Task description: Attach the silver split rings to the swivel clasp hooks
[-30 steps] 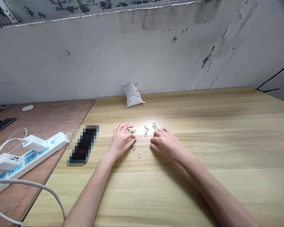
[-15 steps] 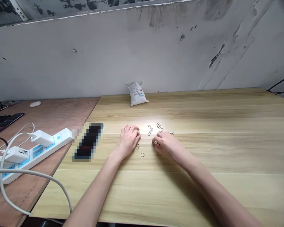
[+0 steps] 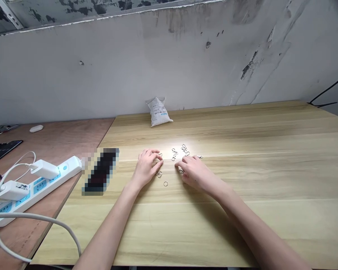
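Observation:
Both my hands rest on a light wooden table (image 3: 242, 180) among small metal rings and clasps. My left hand (image 3: 147, 165) has its fingers curled in, fingertips pinched on a small piece I cannot make out, just above two linked rings (image 3: 159, 173). A single loose ring (image 3: 165, 183) lies between the hands. My right hand (image 3: 193, 170) lies palm down with its fingers bent, fingertips touching a small ring at its left edge. Several clasps (image 3: 180, 151) lie just beyond the hands in a bright patch of light.
A small white pouch (image 3: 158, 111) stands at the back by the wall. A blurred dark object (image 3: 100, 170) lies left of my left hand. On the brown table at left sit a white power strip (image 3: 36, 182) with plugged chargers and cables, and a white mouse (image 3: 36, 128).
My left hand's fingers have curled from spread flat to a pinch. My right hand has slid slightly left towards the left hand. The view shifted a little and came back.

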`<action>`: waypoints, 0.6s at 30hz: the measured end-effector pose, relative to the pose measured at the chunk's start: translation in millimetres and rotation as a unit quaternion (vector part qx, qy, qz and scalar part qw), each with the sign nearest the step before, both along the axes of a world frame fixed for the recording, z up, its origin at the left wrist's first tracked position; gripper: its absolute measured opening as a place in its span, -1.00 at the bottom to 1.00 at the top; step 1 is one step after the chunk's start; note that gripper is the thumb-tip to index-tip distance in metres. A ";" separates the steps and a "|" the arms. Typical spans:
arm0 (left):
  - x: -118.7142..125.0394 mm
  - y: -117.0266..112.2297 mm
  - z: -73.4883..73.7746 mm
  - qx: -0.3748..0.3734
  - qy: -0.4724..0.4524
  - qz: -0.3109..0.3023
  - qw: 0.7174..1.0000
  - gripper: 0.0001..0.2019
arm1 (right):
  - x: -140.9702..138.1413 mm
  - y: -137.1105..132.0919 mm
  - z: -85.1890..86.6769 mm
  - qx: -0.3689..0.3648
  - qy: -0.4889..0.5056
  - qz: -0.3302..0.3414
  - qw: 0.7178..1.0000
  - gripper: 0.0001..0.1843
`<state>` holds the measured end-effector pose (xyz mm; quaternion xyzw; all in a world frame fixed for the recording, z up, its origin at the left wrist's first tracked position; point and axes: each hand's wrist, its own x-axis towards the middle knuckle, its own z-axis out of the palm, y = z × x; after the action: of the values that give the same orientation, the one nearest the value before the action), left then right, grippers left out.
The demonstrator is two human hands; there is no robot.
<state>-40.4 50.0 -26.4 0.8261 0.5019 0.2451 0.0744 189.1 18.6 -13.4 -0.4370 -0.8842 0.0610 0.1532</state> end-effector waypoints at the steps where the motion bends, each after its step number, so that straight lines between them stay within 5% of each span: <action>1: 0.6 -0.2 -0.3 0.000 -0.004 -0.001 1.000 -0.93 | -0.6 0.2 -0.5 0.000 0.003 0.002 1.000 -0.63; 7: 5.9 -4.1 2.4 0.020 -0.020 -0.020 0.999 -0.96 | -1.0 5.5 -2.2 0.029 0.029 0.014 0.999 -0.68; 14: 11.5 -9.7 9.7 0.077 -0.062 -0.035 0.995 -0.93 | 7.0 5.6 14.0 0.032 -0.018 -0.082 0.996 -0.76; 18: 13.8 -11.0 9.3 0.090 -0.066 -0.040 0.993 -0.88 | 1.3 2.4 8.9 0.040 -0.052 -0.078 0.995 -0.78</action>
<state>-26.6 38.9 -17.1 0.8307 0.4385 0.3403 0.0423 190.4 21.1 -4.5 -0.5005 -0.8560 -0.0097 0.1288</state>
